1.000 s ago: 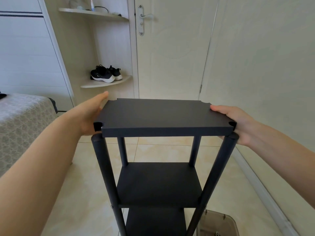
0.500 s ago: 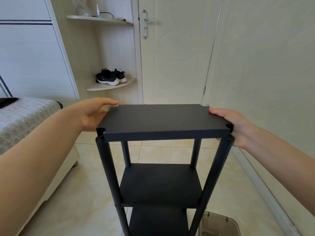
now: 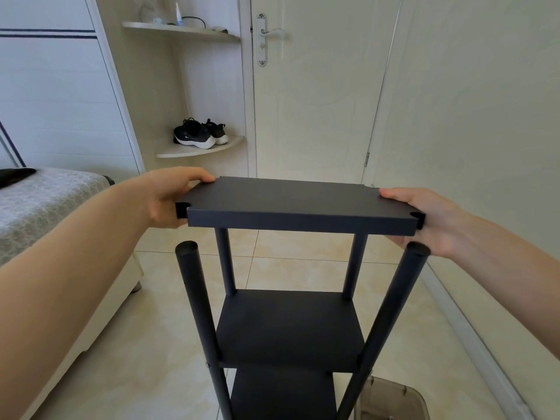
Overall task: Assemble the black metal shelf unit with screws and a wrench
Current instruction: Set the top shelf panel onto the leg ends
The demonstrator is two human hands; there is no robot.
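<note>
The black metal shelf unit (image 3: pixel 291 328) stands upright on the tiled floor in front of me, with four round posts and two fitted lower shelves. I hold the loose top shelf panel (image 3: pixel 297 204) level above it. My left hand (image 3: pixel 169 195) grips its left edge and my right hand (image 3: pixel 424 219) grips its right edge. The panel's front edge floats clear of the two near posts, whose tops (image 3: pixel 186 248) (image 3: pixel 418 248) are bare. The far posts reach up under the panel; whether they touch it is hidden. No screws or wrench are visible.
A bed with a grey cover (image 3: pixel 45 201) lies at the left. A translucent plastic bin (image 3: pixel 391 401) sits on the floor by the unit's right foot. A wall runs close along the right, a closed door (image 3: pixel 312 95) stands ahead, and corner shelves hold black shoes (image 3: pixel 198 134).
The top panel rested on or just above the near posts before; now its front edge is raised well clear of them. Both hands keep their grip on its edges.
</note>
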